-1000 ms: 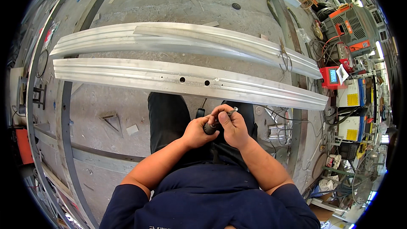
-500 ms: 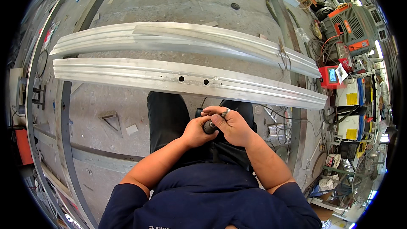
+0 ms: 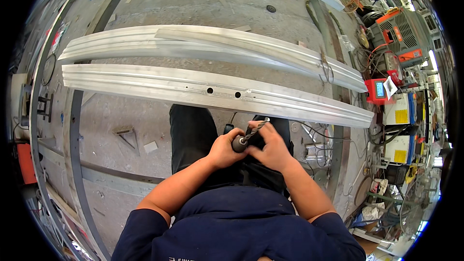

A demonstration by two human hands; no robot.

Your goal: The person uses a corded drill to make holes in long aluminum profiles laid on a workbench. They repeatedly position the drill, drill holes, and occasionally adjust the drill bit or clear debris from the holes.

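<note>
by the near edge of the beam (image 3: 169,87), left hand (image 3: 224,150) clasps the chuck (image 3: 238,144); whether right hand (image 3: 271,151) pinches the bit (image 3: 255,130), can't tell. likely bit-fitting; next needs steadiness.

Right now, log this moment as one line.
left hand: holding drill chuck; right hand: open beside drill bit; metal profile: two large holes

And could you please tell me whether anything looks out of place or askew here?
Yes: a thin metal strip lies slantwise across the middle beam, out of line with it. A pale flat scrap also lies loose on the floor. The drill in the left hand shows nothing obviously odd.
</note>
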